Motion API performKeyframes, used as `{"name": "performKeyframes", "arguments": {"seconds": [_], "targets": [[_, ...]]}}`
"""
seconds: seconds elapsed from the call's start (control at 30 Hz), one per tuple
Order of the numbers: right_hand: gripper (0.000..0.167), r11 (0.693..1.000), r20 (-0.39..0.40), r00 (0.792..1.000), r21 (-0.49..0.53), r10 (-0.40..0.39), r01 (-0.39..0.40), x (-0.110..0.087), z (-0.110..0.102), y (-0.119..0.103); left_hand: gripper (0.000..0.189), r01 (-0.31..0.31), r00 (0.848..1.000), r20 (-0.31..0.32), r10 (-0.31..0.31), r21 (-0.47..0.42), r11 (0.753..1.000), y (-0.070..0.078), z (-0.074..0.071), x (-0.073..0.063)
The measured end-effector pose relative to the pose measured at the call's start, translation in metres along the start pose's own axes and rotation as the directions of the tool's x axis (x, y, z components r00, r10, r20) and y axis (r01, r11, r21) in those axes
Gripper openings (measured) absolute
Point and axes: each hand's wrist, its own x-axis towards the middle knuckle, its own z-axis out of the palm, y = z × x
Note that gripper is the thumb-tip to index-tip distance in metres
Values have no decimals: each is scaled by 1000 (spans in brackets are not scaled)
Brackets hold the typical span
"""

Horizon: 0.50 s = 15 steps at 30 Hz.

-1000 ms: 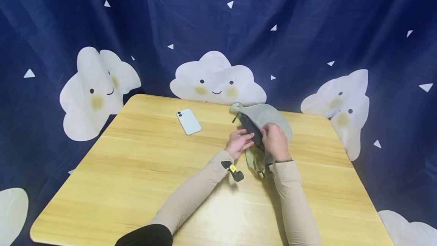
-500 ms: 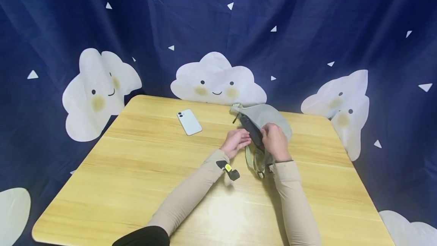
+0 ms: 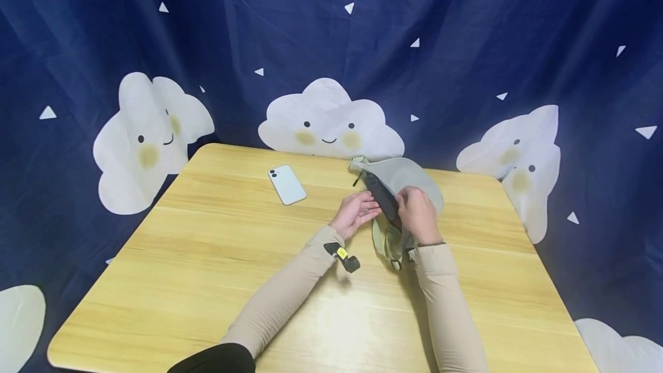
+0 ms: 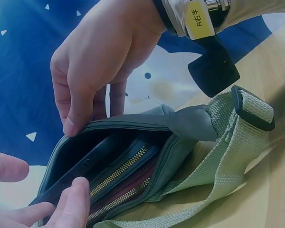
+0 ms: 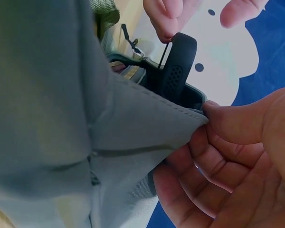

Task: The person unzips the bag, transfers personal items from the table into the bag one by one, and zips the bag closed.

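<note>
A grey-green sling bag (image 3: 409, 174) with a webbing strap (image 4: 232, 161) lies unzipped on the table. My right hand (image 3: 417, 214) pinches the edge of its opening between thumb and fingers. From the opening stands a black rounded object (image 5: 179, 66) with a patch of small holes; I cannot tell its kind. My left hand (image 3: 355, 213) is beside the opening, its fingers extended and its fingertips at the black object. In the left wrist view its thumb is apart from the fingers. Inside the bag show brass zips (image 4: 118, 171) on dark and maroon material. The bag's bottom is hidden.
A pale phone (image 3: 287, 185) lies camera side up on the wooden table (image 3: 207, 258), left of the bag. Behind the table hangs a dark blue curtain (image 3: 300, 22) with clouds. A zip pull (image 5: 128, 40) hangs off the bag's end.
My left hand has drawn slightly left from the black object, and its fingers have spread a little. My right hand keeps its hold on the bag's edge. The phone has not moved.
</note>
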Motion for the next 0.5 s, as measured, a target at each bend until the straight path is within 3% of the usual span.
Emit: {"name": "performKeyframes", "arguments": {"seconds": [0.5], "targets": [[16,1000,6,1000,-5,10,-9,0,-1,-2,36,35,999,6,-35,-44,998,4,2,2]]}}
